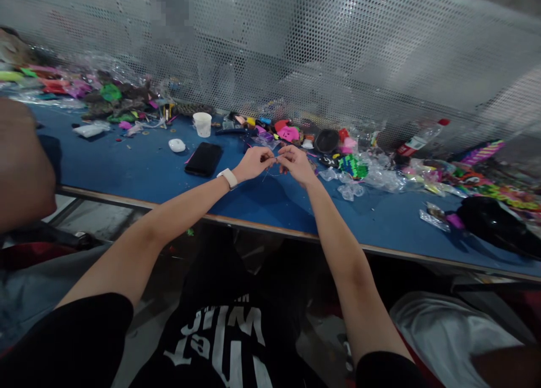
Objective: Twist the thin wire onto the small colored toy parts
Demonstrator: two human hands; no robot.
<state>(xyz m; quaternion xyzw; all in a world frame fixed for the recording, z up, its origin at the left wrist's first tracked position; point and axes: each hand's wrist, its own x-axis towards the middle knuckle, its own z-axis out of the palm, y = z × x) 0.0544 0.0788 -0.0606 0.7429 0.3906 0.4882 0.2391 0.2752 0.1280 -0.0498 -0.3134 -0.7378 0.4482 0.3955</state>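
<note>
Left hand (253, 163) and right hand (297, 165) meet fingertip to fingertip above the blue table (139, 168), right of the phone (203, 159). Both pinch a thin wire (270, 171), lying left-right between them, equally near each. Cup (202, 124) beyond the phone.

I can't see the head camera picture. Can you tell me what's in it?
Two bare hands, left hand and right hand, meet over a blue table and pinch a thin thread between them. A black phone, a white cup and bright little toy pieces lie nearby.
</note>
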